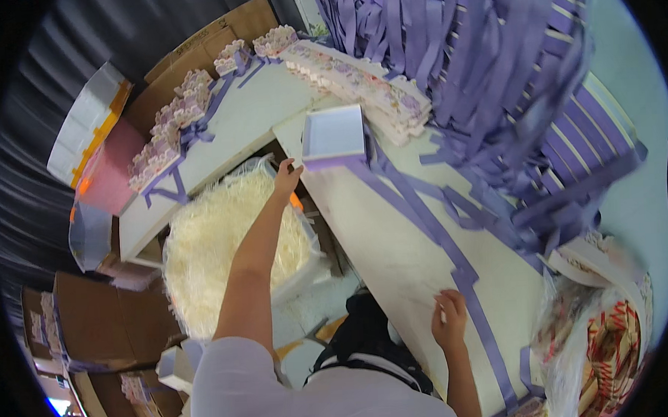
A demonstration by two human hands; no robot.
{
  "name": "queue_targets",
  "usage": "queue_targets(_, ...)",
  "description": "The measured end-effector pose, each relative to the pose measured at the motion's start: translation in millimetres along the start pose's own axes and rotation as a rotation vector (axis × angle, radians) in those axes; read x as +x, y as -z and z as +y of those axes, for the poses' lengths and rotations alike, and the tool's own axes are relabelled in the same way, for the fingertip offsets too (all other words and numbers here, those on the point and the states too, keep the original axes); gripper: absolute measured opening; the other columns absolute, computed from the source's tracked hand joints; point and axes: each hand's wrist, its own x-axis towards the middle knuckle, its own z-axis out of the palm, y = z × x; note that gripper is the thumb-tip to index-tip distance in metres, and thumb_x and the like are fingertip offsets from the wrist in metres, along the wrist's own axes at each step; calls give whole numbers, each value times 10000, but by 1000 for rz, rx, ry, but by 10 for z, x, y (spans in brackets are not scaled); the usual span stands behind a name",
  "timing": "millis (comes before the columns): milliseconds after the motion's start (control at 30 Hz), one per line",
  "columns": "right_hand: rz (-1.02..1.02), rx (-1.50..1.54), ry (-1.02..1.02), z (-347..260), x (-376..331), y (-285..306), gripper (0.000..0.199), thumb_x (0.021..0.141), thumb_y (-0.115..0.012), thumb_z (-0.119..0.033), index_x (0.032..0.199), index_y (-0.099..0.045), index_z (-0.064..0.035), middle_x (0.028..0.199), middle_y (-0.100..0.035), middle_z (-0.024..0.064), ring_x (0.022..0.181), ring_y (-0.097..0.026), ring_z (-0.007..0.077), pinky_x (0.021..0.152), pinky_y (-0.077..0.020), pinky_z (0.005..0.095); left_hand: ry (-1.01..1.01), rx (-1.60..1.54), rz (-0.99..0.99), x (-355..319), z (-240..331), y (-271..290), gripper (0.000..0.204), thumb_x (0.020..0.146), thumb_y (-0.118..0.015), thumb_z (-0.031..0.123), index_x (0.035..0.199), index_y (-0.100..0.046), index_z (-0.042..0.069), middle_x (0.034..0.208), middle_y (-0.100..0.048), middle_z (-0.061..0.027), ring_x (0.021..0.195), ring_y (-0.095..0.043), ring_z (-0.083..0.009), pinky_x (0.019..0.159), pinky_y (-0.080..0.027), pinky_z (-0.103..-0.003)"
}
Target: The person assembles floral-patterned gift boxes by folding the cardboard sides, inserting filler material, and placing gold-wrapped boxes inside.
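My left hand [286,177] reaches far forward and touches the near corner of an open white box with a lilac rim [334,136] that stands on the white table [396,258]. A long lilac ribbon [424,219] runs from under that box down the table toward me. My right hand [451,319] rests on the table with its fingers curled onto the near part of that ribbon. Below my left arm is a clear bin of pale shredded paper [216,243].
Many lilac ribbons [484,60] hang over a rack at the upper right. Rows of small decorated boxes [358,84] line the far table edges. Cardboard cartons [100,315] stand at the left. A patterned bag [608,338] sits at the lower right.
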Motion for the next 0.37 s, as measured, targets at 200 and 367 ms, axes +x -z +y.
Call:
queue_targets(200, -161, 107, -18, -20, 1539, -1038, 198, 730, -520, 44, 908, -535, -42, 937, -531, 125, 697, -571, 252, 565, -479, 325, 443, -9, -215, 627, 261, -633, 530, 721, -605, 293, 1153, -425, 45, 805, -583, -121, 511, -579, -181, 421, -475, -273)
queue_targets(367, -152, 271, -353, 104, 1821, -1375, 193, 742, -521, 18, 917, -536, -62, 930, -535, 112, 680, -573, 219, 550, -471, 334, 216, 57, -305, 989, 113, -745, 336, 743, -467, 79, 1058, -512, -28, 790, -585, -140, 502, -591, -202, 425, -494, -288)
